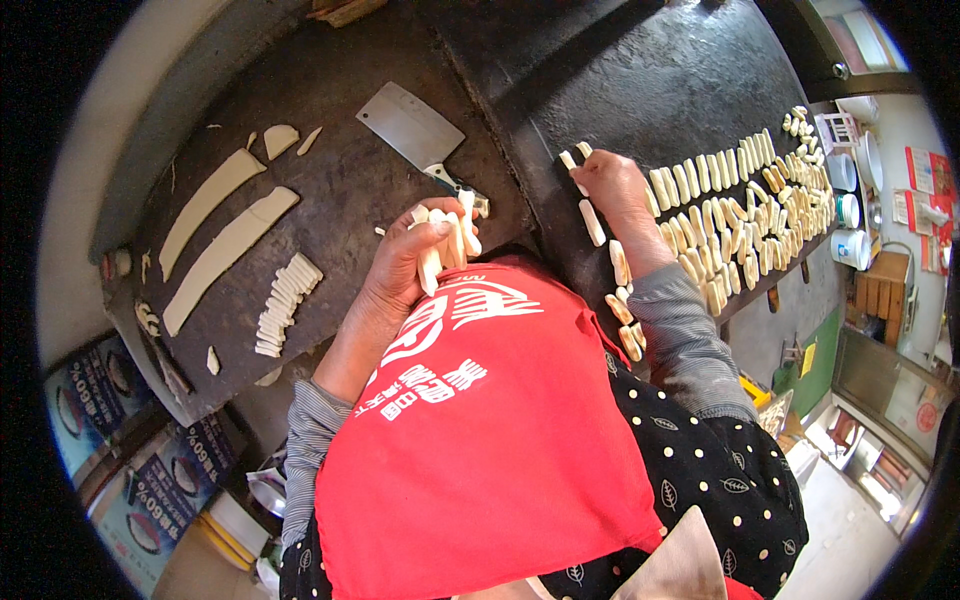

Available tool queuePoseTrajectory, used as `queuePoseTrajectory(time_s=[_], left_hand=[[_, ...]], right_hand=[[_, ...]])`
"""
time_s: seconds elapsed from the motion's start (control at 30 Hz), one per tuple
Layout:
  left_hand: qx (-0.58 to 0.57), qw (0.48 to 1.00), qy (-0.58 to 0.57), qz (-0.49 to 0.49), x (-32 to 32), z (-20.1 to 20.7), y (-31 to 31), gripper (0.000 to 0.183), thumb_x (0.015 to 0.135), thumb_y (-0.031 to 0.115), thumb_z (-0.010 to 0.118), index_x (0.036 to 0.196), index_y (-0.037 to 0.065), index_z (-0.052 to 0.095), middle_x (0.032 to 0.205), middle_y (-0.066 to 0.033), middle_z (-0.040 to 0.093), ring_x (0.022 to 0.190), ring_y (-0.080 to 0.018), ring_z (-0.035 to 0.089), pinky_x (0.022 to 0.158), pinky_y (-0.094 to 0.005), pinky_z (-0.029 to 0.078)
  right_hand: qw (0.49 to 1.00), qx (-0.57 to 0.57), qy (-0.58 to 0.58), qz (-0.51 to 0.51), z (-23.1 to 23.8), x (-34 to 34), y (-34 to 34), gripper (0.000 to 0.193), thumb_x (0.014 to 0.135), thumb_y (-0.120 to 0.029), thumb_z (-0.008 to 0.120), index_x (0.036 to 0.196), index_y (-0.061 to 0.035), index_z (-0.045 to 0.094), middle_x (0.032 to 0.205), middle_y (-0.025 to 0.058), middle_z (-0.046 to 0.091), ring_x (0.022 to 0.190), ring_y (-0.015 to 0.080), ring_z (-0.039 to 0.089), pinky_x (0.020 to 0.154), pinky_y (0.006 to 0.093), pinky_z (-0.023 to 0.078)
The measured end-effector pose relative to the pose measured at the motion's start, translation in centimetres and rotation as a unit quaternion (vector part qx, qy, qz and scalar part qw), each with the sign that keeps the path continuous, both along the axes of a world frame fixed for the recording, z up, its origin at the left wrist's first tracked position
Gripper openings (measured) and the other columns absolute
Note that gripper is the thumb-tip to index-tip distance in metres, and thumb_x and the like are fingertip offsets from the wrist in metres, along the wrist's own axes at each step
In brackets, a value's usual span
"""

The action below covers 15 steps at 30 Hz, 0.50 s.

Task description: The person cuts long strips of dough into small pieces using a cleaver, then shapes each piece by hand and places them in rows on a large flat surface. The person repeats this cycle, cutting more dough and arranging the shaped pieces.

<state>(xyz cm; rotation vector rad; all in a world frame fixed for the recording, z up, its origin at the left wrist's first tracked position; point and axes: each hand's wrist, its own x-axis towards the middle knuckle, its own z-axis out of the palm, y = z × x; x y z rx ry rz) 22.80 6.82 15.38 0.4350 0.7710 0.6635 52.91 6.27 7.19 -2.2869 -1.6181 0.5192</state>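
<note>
My left hand is closed round a bunch of short raw dough strips, their ends poking out above the red cloth on my front. Over the dark griddle, my right hand is lowered with its fingers pinched on a pale dough strip. Another small strip lies just beyond those fingers. Rows of dough strips spread over the griddle to the right, several of them browned. One pale strip and some browned pieces lie nearer me, left of my right forearm.
A cleaver lies on the dark worktop at left. Two long flat dough sheets, a row of cut strips and dough scraps are there too. White buckets stand past the griddle's right side.
</note>
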Motion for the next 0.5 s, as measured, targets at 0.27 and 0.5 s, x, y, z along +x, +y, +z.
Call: queuePoseTrajectory(time_s=[0.27, 0.5], left_hand=[[-0.003, 1.0, -0.009, 0.0, -0.1, -0.4, 0.0, 0.031, 0.075, 0.016, 0.068, 0.102, 0.003, 0.062, 0.101, -0.0152, 0.062, 0.081, -0.0229, 0.065, 0.072, -0.0337, 0.055], [0.006, 1.0, -0.022, -0.021, -0.4, -0.7, 0.0, 0.034, 0.077, 0.017, 0.065, 0.108, 0.004, 0.059, 0.113, -0.0163, 0.059, 0.094, -0.0255, 0.063, 0.083, -0.0378, 0.053]], right_hand=[[0.997, -0.014, -0.066, -0.027, -0.5, 1.9, 1.0, 0.015, 0.071, -0.023, 0.067, 0.078, -0.0102, 0.067, 0.083, 0.0139, 0.068, 0.082, 0.033, 0.065, 0.073, 0.0421, 0.052], [0.998, -0.063, -0.018, -0.02, -0.3, 0.9, 0.5, 0.014, 0.072, -0.022, 0.063, 0.08, -0.0109, 0.068, 0.083, 0.0147, 0.068, 0.083, 0.0341, 0.065, 0.074, 0.043, 0.052]])
